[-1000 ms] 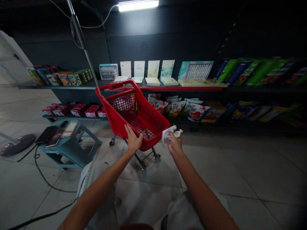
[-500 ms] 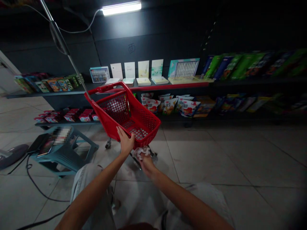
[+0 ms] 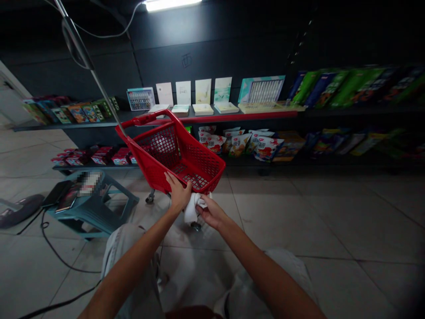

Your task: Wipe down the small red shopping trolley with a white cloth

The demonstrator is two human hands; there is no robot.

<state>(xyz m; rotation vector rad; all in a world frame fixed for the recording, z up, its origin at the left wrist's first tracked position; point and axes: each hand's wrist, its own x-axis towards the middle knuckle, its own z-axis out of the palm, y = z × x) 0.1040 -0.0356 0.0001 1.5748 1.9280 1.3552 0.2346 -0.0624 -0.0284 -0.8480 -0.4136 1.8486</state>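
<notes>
A red plastic shopping cart (image 3: 201,155) with a grid-walled basket stands in front of me, tilted to my view. My left hand (image 3: 179,192) grips its near rim, fingers stretched along the side panel and thumb apart toward the front corner. Just to the right, my right hand (image 3: 211,212) is closed on a crumpled white cloth (image 3: 191,209). This cloth hangs below the basket's near front corner, close to the left hand. Whether it touches the basket I cannot tell.
A blue-grey stool (image 3: 89,208) with a black device and a pixelated item stands at left, cables beside it. Behind the cart, a shelf (image 3: 265,116) bears books and boxes, with snack bags (image 3: 239,144) below. A metal pole (image 3: 102,88) rises by the cart handle.
My right hand has moved slightly up and right, and the cloth now hangs lower in a clearer fold. The left hand stays on the rim. The view has shifted a little.
</notes>
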